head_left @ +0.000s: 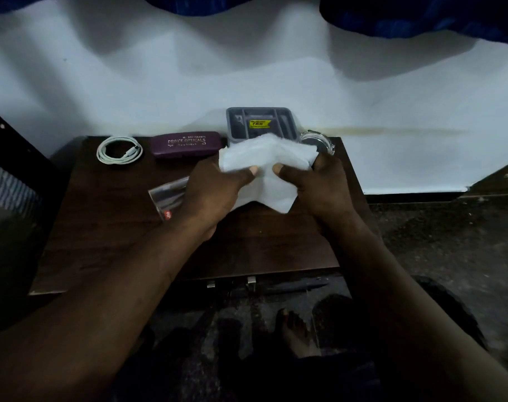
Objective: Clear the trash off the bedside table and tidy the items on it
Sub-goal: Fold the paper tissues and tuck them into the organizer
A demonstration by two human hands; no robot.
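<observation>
Dark bedside table (pixel 107 250). Left hand (pixel 209 192) and right hand (pixel 319 187) both pinch white tissue (pixel 264 155) above it. Step, likely: gathering trash. Next: crumple tissue, carry away.

The dark brown bedside table (pixel 102 227) has a matt wood grain. The crumpled white tissue (pixel 264 158) looks soft and papery, the grey compartment tray (pixel 232 123) smooth plastic.
</observation>
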